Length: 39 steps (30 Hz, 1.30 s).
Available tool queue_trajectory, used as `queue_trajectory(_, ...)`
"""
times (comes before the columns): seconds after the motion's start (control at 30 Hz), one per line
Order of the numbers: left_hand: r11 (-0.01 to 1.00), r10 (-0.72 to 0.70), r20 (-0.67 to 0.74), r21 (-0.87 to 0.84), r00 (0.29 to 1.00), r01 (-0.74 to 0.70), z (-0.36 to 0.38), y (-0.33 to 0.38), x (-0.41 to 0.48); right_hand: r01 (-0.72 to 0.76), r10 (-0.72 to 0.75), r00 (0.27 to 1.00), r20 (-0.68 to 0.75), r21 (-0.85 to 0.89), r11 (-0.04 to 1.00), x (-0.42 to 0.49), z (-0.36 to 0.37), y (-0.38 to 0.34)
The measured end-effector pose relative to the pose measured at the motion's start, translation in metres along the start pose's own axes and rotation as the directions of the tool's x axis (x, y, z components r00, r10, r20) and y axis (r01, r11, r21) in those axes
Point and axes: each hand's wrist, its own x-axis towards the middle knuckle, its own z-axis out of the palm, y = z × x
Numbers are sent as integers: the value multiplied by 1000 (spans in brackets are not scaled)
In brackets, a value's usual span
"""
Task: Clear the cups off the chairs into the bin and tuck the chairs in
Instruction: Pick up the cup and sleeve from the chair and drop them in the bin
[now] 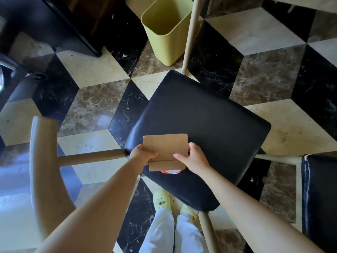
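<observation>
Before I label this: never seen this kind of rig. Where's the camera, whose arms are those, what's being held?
No machine here: one wide-angle camera worn on a person's head, looking down, so the bare arms are the wearer's own. The left hand and right hand both grip a flat piece of brown cardboard over the black seat of a chair. A red and white object peeks out beneath the cardboard; what it is cannot be told. A pale green bin stands on the tiled floor beyond the chair, and a second black seat shows at the right edge.
</observation>
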Motion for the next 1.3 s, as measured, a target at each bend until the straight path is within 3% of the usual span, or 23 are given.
queue_trajectory(0.1, 996, -18, -108, 87, 994, 27, 14, -14, 8, -11, 8, 998, -69, -37, 999, 5, 6, 1)
queue_trajectory(0.27, 987, -120, -85, -113, 989, 110, 23, -26, 14, -48, 46, 992, -117, -14, 999, 12, 11, 0)
queue_trajectory(0.37, 964, -122, -16, -239, 992, 115, 26, -27, 11, -65, 71, 995, -65, 82, 994, 16, 9, 2)
queue_trajectory(0.7, 823, 118, 205, -568, 971, 20, 3, 3, -31, -60, 18, 996, 89, 487, 871, -6, -30, -28)
queue_trajectory(1.03, 755, 281, 138, -642, 950, -131, -81, 100, -106, 92, -141, 988, 56, 518, 850, -55, -91, -166)
queue_trajectory(1.3, 721, 489, 111, -610, 865, -329, -221, 175, -162, 258, -243, 966, -91, 462, 849, -116, -92, -322)
